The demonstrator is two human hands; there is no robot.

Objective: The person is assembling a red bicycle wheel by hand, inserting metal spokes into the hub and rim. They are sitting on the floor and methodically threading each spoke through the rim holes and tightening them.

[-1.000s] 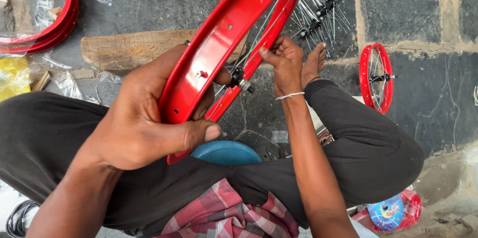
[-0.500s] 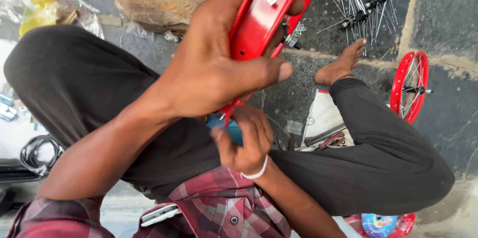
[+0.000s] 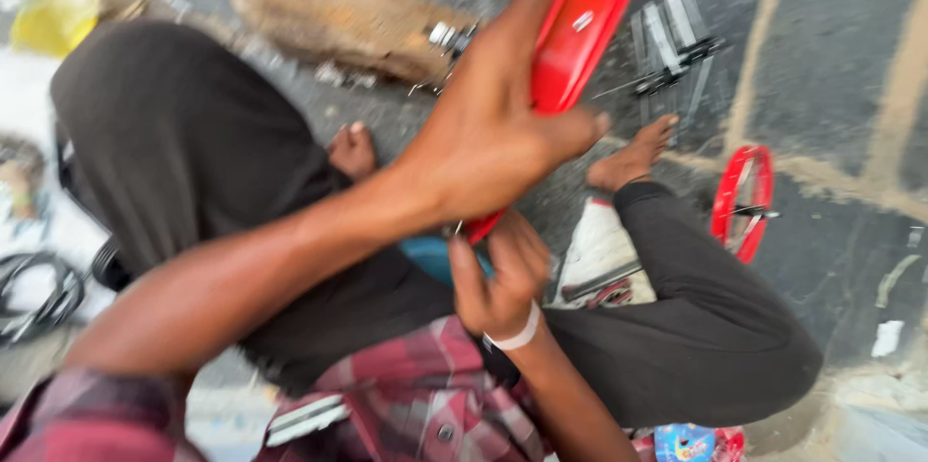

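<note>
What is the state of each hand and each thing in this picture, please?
Left hand: closed around the red wheel rim, gripping it.
Right hand: curled at the lower end of the rim; what it holds is hidden.
Red wheel rim: held up, tilted, off the ground.
Small red wheel: standing on edge on the ground, untouched.
Wood block: lying flat on the ground.
Black cable: coiled on the ground.

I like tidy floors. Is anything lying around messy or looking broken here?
Nothing looks broken. The left hand grips a red wheel rim, the right hand works under it. Loose spokes lie scattered on the ground, and a small red wheel leans nearby.
</note>
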